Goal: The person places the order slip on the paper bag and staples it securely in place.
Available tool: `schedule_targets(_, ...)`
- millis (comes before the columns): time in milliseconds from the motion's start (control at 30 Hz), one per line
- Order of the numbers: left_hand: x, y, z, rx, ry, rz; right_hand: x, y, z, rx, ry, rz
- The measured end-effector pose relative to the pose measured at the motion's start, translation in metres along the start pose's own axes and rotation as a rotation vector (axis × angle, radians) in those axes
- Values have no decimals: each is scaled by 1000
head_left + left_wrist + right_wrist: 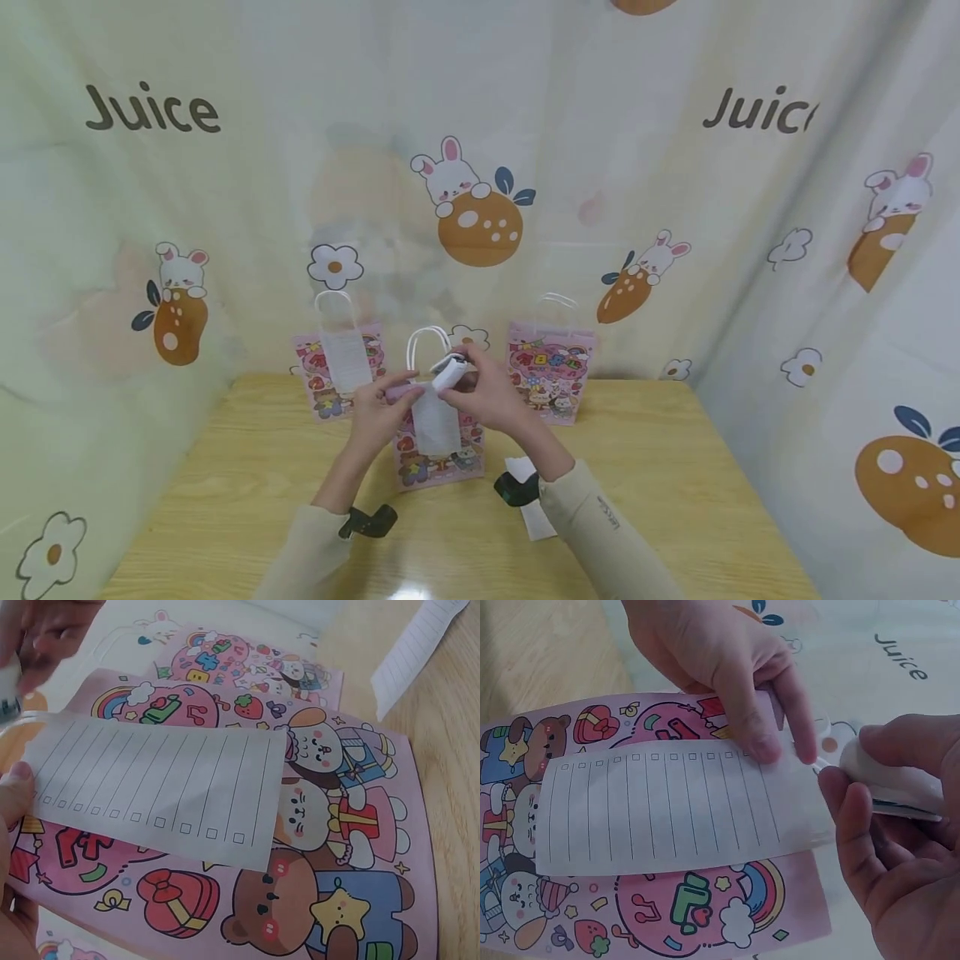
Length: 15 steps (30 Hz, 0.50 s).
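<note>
A pink cartoon-print gift bag [442,477] with white handles stands upright on the table between my hands. A white checklist paper [437,429] with ruled lines and small boxes hangs over its front. My left hand [375,412] pinches the bag's top edge together with the paper; in the right wrist view, its thumb [766,747] lies on the paper. Just right of it, my right hand [495,396] grips a small white, rounded, stapler-like tool [900,776] between thumb and fingers, close to the paper's top end. Part of the tool is hidden by the fingers.
Behind to the left stands a matching gift bag [327,406] with a checklist [347,364] on its front. Another matching bag [551,360] stands behind to the right. Loose paper [537,522] lies on the wooden table [637,500] by my right wrist. A printed curtain [600,167] hangs behind.
</note>
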<state>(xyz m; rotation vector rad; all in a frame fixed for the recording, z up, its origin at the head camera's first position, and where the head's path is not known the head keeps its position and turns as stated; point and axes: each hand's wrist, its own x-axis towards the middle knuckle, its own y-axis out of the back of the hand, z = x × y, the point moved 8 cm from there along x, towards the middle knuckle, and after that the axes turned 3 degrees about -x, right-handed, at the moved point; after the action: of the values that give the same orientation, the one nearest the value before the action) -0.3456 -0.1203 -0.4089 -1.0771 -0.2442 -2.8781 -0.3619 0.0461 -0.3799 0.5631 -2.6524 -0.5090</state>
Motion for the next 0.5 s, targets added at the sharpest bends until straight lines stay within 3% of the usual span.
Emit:
schedule_targets(267,0,-2,4,1,-24,12,11,-7,1,-271,16,-30)
schedule_targets(500,-2,-3,3,-13,-21,-2,18,-15,-2,-457,38,-131)
